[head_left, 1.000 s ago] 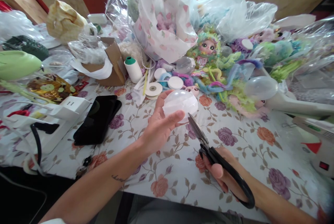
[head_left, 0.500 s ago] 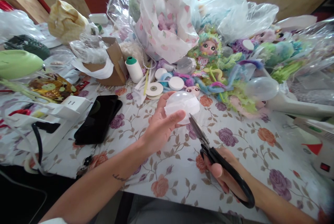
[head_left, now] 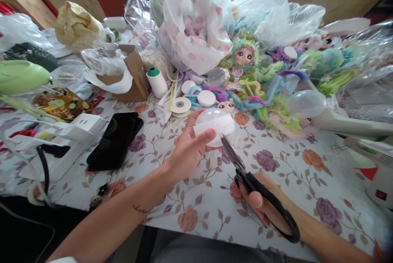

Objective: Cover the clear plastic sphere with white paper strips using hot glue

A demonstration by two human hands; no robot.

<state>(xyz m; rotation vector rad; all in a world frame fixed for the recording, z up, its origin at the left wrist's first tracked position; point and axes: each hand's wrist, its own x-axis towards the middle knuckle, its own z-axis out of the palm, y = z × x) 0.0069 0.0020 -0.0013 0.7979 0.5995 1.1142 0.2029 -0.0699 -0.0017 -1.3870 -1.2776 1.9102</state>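
My left hand [head_left: 192,142] is closed around a translucent, rounded plastic shell [head_left: 211,116], its thumb lying across the front. A strip of white material [head_left: 219,125] stretches over the shell beside the thumb. In my right hand [head_left: 260,197] is a pair of black-handled scissors [head_left: 235,156], blades pointing up and left. Their tips are at the lower right of the shell; whether they touch the strip I cannot tell. The blades look nearly closed. Just behind the left hand lie a ribbon spool [head_left: 180,105] and a round white disc [head_left: 206,98].
Black phones [head_left: 112,142] lie left of my forearm, near a white power strip [head_left: 58,148]. A thread cone [head_left: 157,83] stands by a cardboard box [head_left: 135,73]. Behind are a strawberry-print bag [head_left: 196,50], a doll [head_left: 244,56] and another clear shell [head_left: 307,103].
The scissor tips have shifted very slightly left, closer to the strip on the shell. Both hands keep their holds, and the rest of the table looks the same.
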